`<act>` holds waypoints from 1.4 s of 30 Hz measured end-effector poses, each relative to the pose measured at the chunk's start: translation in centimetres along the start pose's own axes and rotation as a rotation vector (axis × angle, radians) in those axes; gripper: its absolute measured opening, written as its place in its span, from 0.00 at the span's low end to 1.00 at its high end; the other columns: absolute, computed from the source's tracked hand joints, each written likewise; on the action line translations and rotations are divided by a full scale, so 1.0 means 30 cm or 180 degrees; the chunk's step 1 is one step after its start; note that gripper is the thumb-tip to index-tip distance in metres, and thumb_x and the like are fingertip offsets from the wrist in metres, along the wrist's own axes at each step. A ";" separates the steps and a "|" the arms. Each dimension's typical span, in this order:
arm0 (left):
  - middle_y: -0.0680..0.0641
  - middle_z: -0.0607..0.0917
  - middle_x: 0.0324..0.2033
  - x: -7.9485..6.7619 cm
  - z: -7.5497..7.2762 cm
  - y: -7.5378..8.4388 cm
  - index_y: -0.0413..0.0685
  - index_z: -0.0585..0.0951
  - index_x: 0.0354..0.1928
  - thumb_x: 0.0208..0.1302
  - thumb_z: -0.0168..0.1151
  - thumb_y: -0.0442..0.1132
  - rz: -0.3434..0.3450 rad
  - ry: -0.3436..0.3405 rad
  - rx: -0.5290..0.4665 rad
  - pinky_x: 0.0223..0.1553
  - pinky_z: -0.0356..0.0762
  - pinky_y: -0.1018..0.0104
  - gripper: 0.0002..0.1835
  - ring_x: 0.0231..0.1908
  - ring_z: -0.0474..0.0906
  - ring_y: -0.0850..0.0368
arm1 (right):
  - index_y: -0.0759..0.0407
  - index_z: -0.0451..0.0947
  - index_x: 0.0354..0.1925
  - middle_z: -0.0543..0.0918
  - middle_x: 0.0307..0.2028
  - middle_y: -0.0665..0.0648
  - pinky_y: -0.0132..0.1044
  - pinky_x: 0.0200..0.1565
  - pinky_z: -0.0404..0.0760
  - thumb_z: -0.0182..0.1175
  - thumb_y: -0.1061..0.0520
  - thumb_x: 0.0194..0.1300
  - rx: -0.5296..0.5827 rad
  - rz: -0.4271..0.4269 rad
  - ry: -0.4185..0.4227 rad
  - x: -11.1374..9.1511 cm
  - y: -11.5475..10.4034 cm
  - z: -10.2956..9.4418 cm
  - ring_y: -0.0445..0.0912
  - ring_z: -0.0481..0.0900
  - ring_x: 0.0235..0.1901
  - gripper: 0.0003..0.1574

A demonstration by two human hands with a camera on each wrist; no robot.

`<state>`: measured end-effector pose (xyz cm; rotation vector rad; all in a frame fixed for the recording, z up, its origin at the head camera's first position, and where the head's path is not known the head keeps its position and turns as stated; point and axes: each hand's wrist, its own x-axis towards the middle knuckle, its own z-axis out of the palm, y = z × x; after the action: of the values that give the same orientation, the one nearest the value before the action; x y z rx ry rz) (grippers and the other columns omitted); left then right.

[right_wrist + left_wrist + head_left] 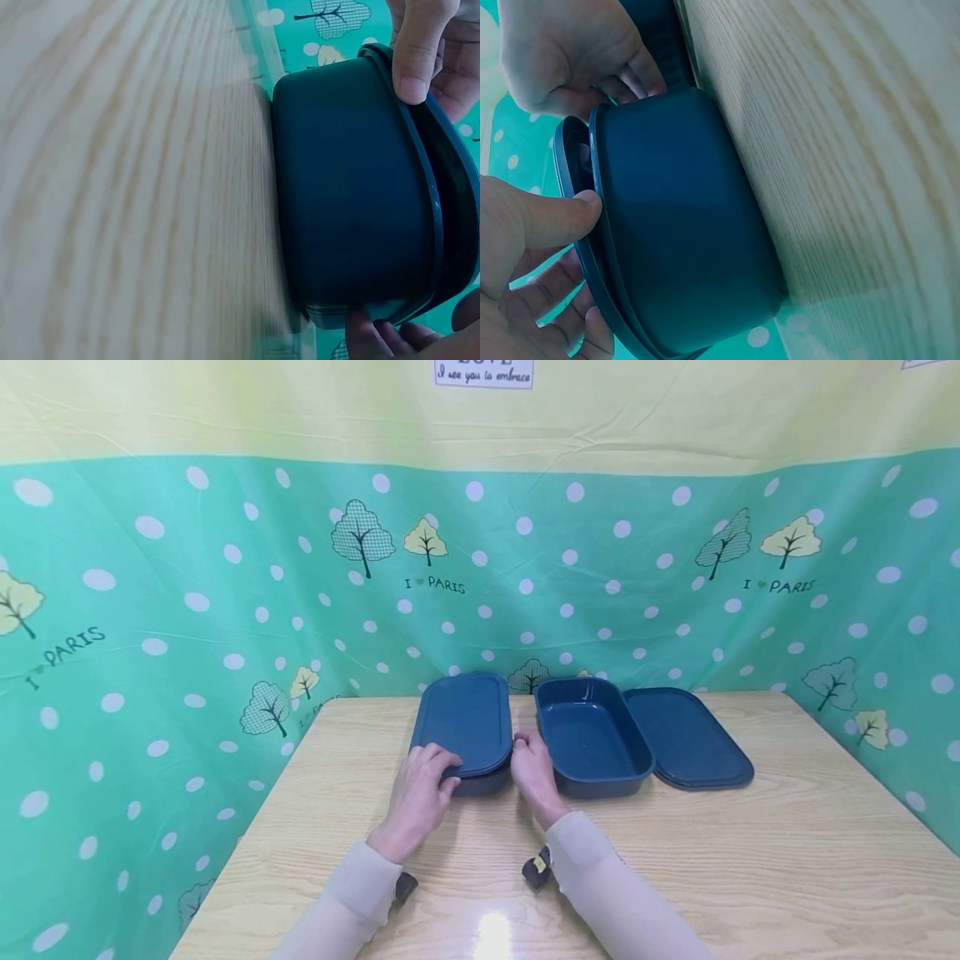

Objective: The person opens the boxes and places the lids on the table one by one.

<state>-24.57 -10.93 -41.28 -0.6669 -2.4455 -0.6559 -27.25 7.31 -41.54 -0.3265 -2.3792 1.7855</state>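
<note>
A dark blue rectangular food container [480, 786] stands upright on the table, its matching lid [467, 722] on top. Along the front, a gap shows between lid and rim in both wrist views. My left hand [422, 789] pinches the lid's front left corner, thumb [585, 214] at the edge and fingers on its far side. At the container's right side, my right hand [533, 770] grips near the rim, fingers [366, 337] bent against the wall. Whether its thumb touches the lid, I cannot tell. The container's inside is hidden.
Just right stands a second, uncovered blue container [592, 735]. Another blue lid [693, 739] lies flat beside it on the wooden table [465, 868]. A green patterned cloth [637, 585] hangs behind and at both sides.
</note>
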 end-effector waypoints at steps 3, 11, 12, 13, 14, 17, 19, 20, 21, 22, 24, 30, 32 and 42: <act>0.52 0.80 0.34 0.000 -0.001 0.000 0.47 0.84 0.37 0.50 0.72 0.30 -0.0002 -0.0002 0.0004 0.41 0.69 0.61 0.12 0.37 0.71 0.53 | 0.66 0.68 0.62 0.72 0.60 0.65 0.50 0.64 0.62 0.40 0.58 0.71 -0.0040 0.0019 -0.0025 0.000 0.003 0.002 0.57 0.64 0.64 0.25; 0.52 0.80 0.35 0.000 -0.002 -0.001 0.48 0.84 0.37 0.50 0.72 0.29 -0.0007 0.0002 -0.0004 0.40 0.69 0.62 0.12 0.37 0.70 0.54 | 0.66 0.66 0.63 0.71 0.61 0.65 0.49 0.65 0.61 0.42 0.58 0.69 -0.0068 0.0077 -0.0086 0.001 0.001 0.001 0.55 0.64 0.64 0.27; 0.52 0.80 0.35 0.000 -0.003 -0.001 0.48 0.84 0.37 0.50 0.72 0.29 -0.0007 0.0001 -0.0002 0.40 0.69 0.62 0.12 0.37 0.70 0.54 | 0.66 0.66 0.63 0.71 0.61 0.65 0.49 0.65 0.61 0.42 0.58 0.69 -0.0074 0.0083 -0.0092 0.002 0.002 0.001 0.55 0.64 0.64 0.27; 0.52 0.80 0.34 0.000 -0.002 -0.001 0.48 0.84 0.37 0.50 0.72 0.29 -0.0006 0.0000 0.0003 0.40 0.69 0.62 0.12 0.37 0.70 0.53 | 0.66 0.66 0.63 0.70 0.61 0.65 0.49 0.65 0.61 0.42 0.58 0.68 -0.0076 0.0087 -0.0098 0.002 0.002 0.001 0.55 0.64 0.64 0.27; 0.52 0.80 0.34 0.000 -0.002 -0.001 0.48 0.84 0.37 0.50 0.72 0.29 -0.0004 -0.0001 0.0007 0.40 0.69 0.62 0.12 0.37 0.70 0.53 | 0.66 0.67 0.63 0.70 0.61 0.65 0.49 0.65 0.60 0.42 0.59 0.68 -0.0082 0.0088 -0.0102 0.003 0.004 0.001 0.56 0.63 0.64 0.27; 0.52 0.80 0.34 0.001 -0.001 -0.003 0.48 0.84 0.37 0.50 0.72 0.29 -0.0001 -0.0004 0.0019 0.40 0.69 0.62 0.12 0.37 0.71 0.53 | 0.66 0.67 0.62 0.71 0.61 0.65 0.50 0.65 0.61 0.42 0.59 0.67 -0.0098 0.0085 -0.0116 0.005 0.007 0.002 0.56 0.64 0.64 0.27; 0.52 0.80 0.34 0.002 0.000 -0.004 0.49 0.84 0.37 0.50 0.72 0.29 -0.0002 -0.0007 0.0026 0.40 0.69 0.62 0.12 0.37 0.70 0.53 | 0.66 0.68 0.61 0.71 0.60 0.65 0.50 0.64 0.61 0.42 0.59 0.67 -0.0099 0.0081 -0.0119 0.007 0.008 0.002 0.56 0.64 0.64 0.27; 0.52 0.80 0.34 0.002 0.001 -0.005 0.49 0.84 0.37 0.50 0.72 0.29 -0.0005 -0.0007 0.0026 0.40 0.69 0.62 0.12 0.37 0.70 0.53 | 0.66 0.68 0.61 0.72 0.60 0.65 0.50 0.64 0.62 0.42 0.59 0.67 -0.0097 0.0077 -0.0119 0.007 0.008 0.002 0.55 0.65 0.63 0.27; 0.52 0.80 0.35 0.002 0.001 -0.005 0.49 0.84 0.37 0.50 0.72 0.29 -0.0006 -0.0007 0.0030 0.40 0.69 0.62 0.12 0.37 0.70 0.53 | 0.66 0.68 0.61 0.72 0.60 0.64 0.49 0.64 0.62 0.42 0.59 0.66 -0.0091 0.0076 -0.0117 0.007 0.007 0.001 0.55 0.65 0.63 0.26; 0.52 0.80 0.35 0.002 0.001 -0.005 0.49 0.84 0.37 0.50 0.72 0.29 -0.0007 -0.0008 0.0033 0.40 0.69 0.62 0.12 0.37 0.70 0.54 | 0.66 0.69 0.60 0.72 0.59 0.64 0.49 0.64 0.62 0.42 0.59 0.66 -0.0087 0.0073 -0.0113 0.006 0.006 0.001 0.55 0.66 0.62 0.26; 0.52 0.80 0.35 0.002 0.001 -0.005 0.49 0.84 0.37 0.50 0.72 0.29 -0.0007 -0.0002 0.0036 0.40 0.69 0.62 0.12 0.37 0.70 0.54 | 0.65 0.70 0.59 0.73 0.58 0.64 0.49 0.63 0.63 0.43 0.59 0.66 -0.0092 0.0067 -0.0106 0.006 0.005 0.000 0.55 0.67 0.62 0.25; 0.52 0.80 0.35 -0.003 -0.001 -0.002 0.48 0.84 0.38 0.51 0.72 0.29 -0.0032 0.0001 0.0019 0.40 0.69 0.62 0.12 0.36 0.70 0.54 | 0.65 0.71 0.58 0.74 0.56 0.63 0.49 0.62 0.65 0.44 0.59 0.67 -0.0166 0.0068 -0.0083 0.009 0.016 0.010 0.54 0.69 0.60 0.24; 0.52 0.80 0.35 -0.004 -0.001 -0.001 0.48 0.84 0.38 0.51 0.71 0.29 -0.0042 -0.0005 0.0024 0.40 0.69 0.61 0.12 0.37 0.70 0.53 | 0.65 0.71 0.58 0.75 0.56 0.63 0.48 0.61 0.66 0.45 0.58 0.67 -0.0174 0.0080 -0.0069 0.010 0.019 0.013 0.54 0.69 0.59 0.24; 0.51 0.79 0.35 0.001 -0.002 -0.005 0.47 0.83 0.39 0.52 0.71 0.29 0.0026 0.0019 0.0094 0.41 0.69 0.61 0.12 0.37 0.71 0.52 | 0.65 0.72 0.57 0.75 0.55 0.63 0.49 0.60 0.68 0.47 0.58 0.67 -0.0230 0.0064 -0.0116 0.012 0.016 0.012 0.54 0.70 0.58 0.23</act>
<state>-24.66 -11.06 -41.25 -0.6619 -2.4411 -0.6164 -27.66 7.19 -42.10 -0.3307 -2.4786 1.7314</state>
